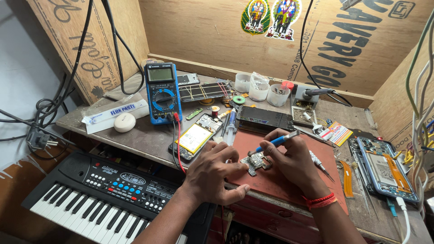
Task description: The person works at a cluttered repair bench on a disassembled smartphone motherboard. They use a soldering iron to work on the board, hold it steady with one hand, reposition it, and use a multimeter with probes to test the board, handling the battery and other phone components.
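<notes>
Your left hand [212, 174] pinned a small circuit board [255, 161] flat on the red mat [280, 178] at the table's front edge, while your right hand [294, 160], just right of it, pinched a blue screwdriver [273, 142] slanting down-left onto the board.

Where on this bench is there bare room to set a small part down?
Bare patches: the red mat toward its near edge below the right hand, and the table between the white case and the opened phone. It is crowded behind, around the cups and the multimeter, and by the left hand on the circuit board.
</notes>
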Demonstrator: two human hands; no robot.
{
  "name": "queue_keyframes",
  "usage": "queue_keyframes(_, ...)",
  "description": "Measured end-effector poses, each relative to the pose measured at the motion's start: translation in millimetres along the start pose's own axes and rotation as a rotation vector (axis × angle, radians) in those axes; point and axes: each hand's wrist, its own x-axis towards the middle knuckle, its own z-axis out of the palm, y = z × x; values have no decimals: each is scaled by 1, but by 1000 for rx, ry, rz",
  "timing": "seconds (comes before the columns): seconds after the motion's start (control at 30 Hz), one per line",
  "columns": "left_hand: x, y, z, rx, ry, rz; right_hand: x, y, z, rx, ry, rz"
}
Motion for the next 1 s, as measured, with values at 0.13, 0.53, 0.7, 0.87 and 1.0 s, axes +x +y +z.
queue_keyframes(0.13, 0, 0, 0, -1, -1, -5, -1, 3, 0, 134, -6, 195)
queue_keyframes(0.53, 0, 0, 0, 1, -11, -6, 1, 1, 0, 59, 11, 242)
queue_keyframes(0.7, 0, -1, 1, 1, 0, -4, 2, -1, 0, 34, 36, 81)
queue_keyframes(0.87, 0, -1, 1, -3, -10, -10, 3, 1, -1, 72, 48, 205)
queue_keyframes(1.0, 0, -1, 1, -2, -5, -8, 1, 3, -1, -49, 109, 236)
